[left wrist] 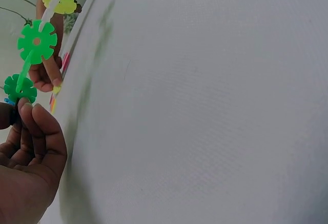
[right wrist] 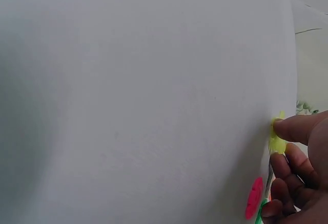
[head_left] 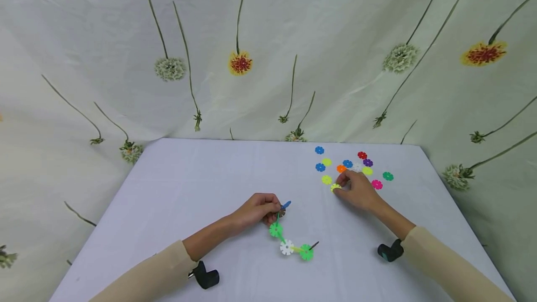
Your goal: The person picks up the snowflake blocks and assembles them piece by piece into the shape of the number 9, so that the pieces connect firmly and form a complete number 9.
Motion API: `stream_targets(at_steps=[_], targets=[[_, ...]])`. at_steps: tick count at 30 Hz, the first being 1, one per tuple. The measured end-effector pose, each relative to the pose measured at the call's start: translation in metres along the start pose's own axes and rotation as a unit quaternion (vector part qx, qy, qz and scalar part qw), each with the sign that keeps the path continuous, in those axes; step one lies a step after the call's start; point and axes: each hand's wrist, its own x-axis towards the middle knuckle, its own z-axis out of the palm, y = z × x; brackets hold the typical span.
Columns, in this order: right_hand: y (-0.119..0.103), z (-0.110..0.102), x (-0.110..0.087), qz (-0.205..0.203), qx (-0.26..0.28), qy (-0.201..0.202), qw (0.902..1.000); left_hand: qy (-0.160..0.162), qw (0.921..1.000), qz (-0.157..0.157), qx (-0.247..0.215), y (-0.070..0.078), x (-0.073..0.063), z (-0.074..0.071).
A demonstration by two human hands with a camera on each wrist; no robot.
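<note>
My left hand (head_left: 261, 209) pinches one end of a chain of interlocking flower discs (head_left: 287, 247), near the middle of the table. Green, white, yellow, blue and dark discs make up the chain, slotted edge to edge, and it hangs down to the right. In the left wrist view, green discs (left wrist: 37, 41) rise above the fingertips. My right hand (head_left: 357, 191) reaches to the scattered discs and pinches a yellow flower disc (head_left: 335, 187) between thumb and fingers. The right wrist view shows this yellow disc (right wrist: 277, 138) partly covered by the thumb.
Loose discs lie at the back right: a pink disc (head_left: 376, 184), a green disc (head_left: 388, 176), a red disc (head_left: 362, 155), an orange disc (head_left: 341, 168) and several others. The white table (head_left: 189, 176) meets a flowered cloth backdrop (head_left: 260, 97). Black devices hang at both wrists.
</note>
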Motion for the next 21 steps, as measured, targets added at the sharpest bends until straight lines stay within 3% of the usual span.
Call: stream_targets(at_steps=[12, 21], targets=[[0.0032, 0.0055, -0.0046, -0.076, 0.012, 0.019, 0.9969, 0.004, 1.0000, -0.004, 0.006, 0.0000, -0.0013, 0.0011], [-0.0028, 0.0063, -0.0045, -0.055, 0.037, 0.027, 0.9974, 0.004, 0.9999, -0.002, 0.009, 0.0009, -0.0032, 0.0007]])
